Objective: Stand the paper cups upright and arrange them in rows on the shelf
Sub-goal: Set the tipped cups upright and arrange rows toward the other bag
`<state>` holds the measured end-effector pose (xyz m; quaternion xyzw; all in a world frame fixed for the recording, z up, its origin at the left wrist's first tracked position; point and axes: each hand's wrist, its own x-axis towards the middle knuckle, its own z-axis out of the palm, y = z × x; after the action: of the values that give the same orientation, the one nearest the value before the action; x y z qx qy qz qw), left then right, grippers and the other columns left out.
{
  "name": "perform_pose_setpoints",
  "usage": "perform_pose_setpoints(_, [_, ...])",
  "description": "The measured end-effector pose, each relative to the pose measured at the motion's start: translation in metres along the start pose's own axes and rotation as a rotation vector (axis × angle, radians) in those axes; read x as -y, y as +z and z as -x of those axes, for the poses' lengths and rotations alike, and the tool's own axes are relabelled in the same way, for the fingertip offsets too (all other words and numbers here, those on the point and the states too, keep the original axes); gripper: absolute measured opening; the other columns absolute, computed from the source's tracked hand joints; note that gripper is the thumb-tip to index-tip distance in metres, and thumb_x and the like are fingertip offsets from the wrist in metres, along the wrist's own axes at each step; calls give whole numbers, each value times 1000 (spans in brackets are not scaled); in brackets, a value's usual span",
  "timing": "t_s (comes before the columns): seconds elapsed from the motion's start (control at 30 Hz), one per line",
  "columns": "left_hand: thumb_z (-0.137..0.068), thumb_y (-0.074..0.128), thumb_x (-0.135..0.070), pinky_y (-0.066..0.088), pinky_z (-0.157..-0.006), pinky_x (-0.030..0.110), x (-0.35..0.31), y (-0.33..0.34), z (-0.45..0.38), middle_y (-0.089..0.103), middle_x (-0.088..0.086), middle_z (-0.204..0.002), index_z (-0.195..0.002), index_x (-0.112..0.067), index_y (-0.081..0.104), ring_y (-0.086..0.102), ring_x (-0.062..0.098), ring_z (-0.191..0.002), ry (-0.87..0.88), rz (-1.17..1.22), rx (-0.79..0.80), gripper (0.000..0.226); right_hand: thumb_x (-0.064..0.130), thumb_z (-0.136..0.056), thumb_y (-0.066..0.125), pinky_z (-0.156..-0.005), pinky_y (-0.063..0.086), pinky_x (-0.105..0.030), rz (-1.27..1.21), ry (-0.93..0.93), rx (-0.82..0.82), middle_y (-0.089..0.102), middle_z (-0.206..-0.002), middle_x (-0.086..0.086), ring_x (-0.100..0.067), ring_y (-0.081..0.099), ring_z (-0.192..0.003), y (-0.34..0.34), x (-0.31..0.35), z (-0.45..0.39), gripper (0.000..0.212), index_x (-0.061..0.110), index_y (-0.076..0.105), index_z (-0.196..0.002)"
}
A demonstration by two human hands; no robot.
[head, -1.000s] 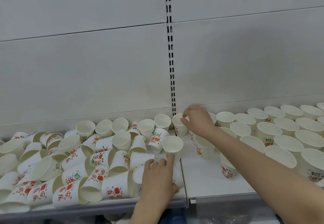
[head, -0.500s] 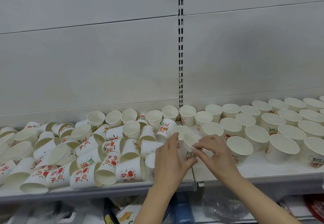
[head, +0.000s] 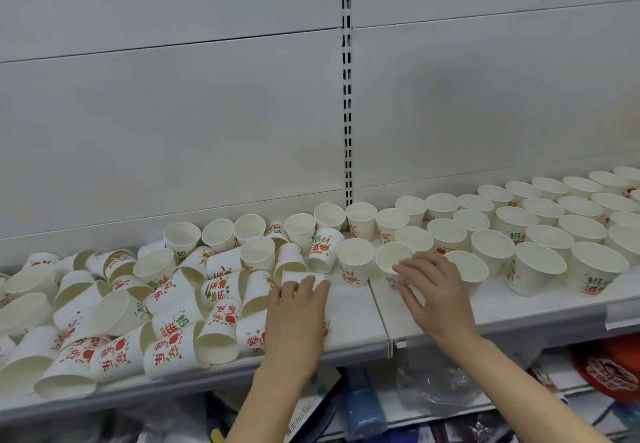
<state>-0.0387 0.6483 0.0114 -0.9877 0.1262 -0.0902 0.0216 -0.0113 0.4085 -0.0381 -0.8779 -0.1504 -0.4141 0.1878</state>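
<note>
White paper cups with red and green print cover the shelf (head: 353, 321). On the left lies a jumble of tipped cups (head: 166, 318), with a few upright ones behind. On the right, upright cups (head: 540, 262) stand in rows running to the frame's edge. My left hand (head: 298, 321) lies over a tipped cup (head: 294, 276) at the pile's right edge, fingers curled on it. My right hand (head: 433, 290) holds an upright cup (head: 393, 257) at the left end of the front row, index finger at its rim, thumb low on its side. Another upright cup (head: 355, 259) stands between my hands.
A slotted metal upright (head: 347, 96) splits the grey back panel above the cups. The shelf's front lip (head: 391, 349) has a seam between two boards. Below hang a clear plastic bag (head: 433, 387), a blue pack (head: 363, 408) and red packaging (head: 613, 366).
My right hand came back from the rear row to the front and set a cup upright at the row's left end. My left hand moved slightly left onto a tipped cup. The view shifted.
</note>
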Motion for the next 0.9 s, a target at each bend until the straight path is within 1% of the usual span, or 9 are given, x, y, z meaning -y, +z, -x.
perform_pose_setpoints(0.1, [-87, 56, -21, 23, -100, 39, 8, -4, -7, 50, -1, -131, -132, -25, 43, 41, 27, -119, 82, -86, 23, 47, 22, -85, 62, -86, 43, -31, -68, 82, 1, 68, -101, 3, -21, 57, -97, -6, 21, 20, 22, 14, 73, -101])
perform_pose_setpoints(0.17, [-85, 60, -42, 26, -97, 36, 11, -9, -9, 53, -5, -125, -126, -30, 47, 44, 22, -115, 64, -11, -28, 45, 27, -87, 60, -87, 42, -23, -162, 216, 32, 68, -100, 7, -15, 56, -94, -10, 39, 29, 21, 20, 72, -102])
perform_pose_setpoints(0.3, [-67, 62, -76, 48, -80, 32, 3, -12, 0, 54, -15, -110, -114, -32, 48, 55, 11, -97, -161, 556, -216, 66, 32, -85, 69, -84, 48, -20, -634, 774, 119, 66, -105, 14, -1, 59, -93, -23, 81, 22, 25, 33, 64, -109])
perform_pose_setpoints(0.4, [-70, 66, -71, 51, -74, 33, -20, -3, 6, 53, -15, -104, -109, -32, 43, 56, 9, -91, -180, 808, -174, 60, 37, -81, 68, -91, 51, -33, -988, 985, 115, 66, -113, 10, -7, 64, -100, -23, 95, 8, 47, 26, 56, -125])
perform_pose_setpoints(0.5, [-75, 68, -63, 49, -77, 29, -39, 10, 4, 53, -14, -107, -109, -31, 40, 55, 7, -94, -63, 857, -105, 55, 22, -81, 73, -80, 53, -25, -1000, 1069, 4, 66, -114, -2, -15, 65, -100, -19, 97, -3, 47, 25, 56, -124])
perform_pose_setpoints(0.57, [-74, 70, -60, 50, -82, 27, -42, 14, 0, 53, -16, -112, -112, -35, 41, 55, 4, -98, 26, 883, -14, 54, 20, -81, 75, -72, 50, -16, -885, 1069, -25, 62, -118, 2, -9, 62, -101, -19, 88, -3, 51, 27, 54, -126])
perform_pose_setpoints(0.63, [-74, 66, -65, 48, -88, 25, -35, 14, -10, 53, -20, -116, -117, -38, 47, 53, 0, -104, 78, 872, 7, 54, 21, -79, 75, -82, 45, -14, -626, 943, -31, 52, -126, 11, -1, 52, -110, -22, 75, -1, 58, 27, 50, -131])
perform_pose_setpoints(0.77, [-88, 63, -36, 47, -84, 33, -3, 6, -56, 57, -6, -122, -127, -29, 53, 57, 16, -105, -2, 633, -239, 40, 12, -73, 78, -104, 37, -25, -175, 541, -27, 41, -134, -2, -12, 40, -126, -23, 38, 16, 71, 11, 45, -135])
perform_pose_setpoints(0.9, [-82, 55, -7, 45, -87, 37, 10, 5, -111, 37, 5, -143, -143, -27, 36, 47, 29, -117, 16, 272, -24, 67, 13, -73, 77, -101, 44, -47, -10, 437, 124, 39, -140, -9, -25, 40, -129, -8, 17, 34, 74, 5, 41, -138])
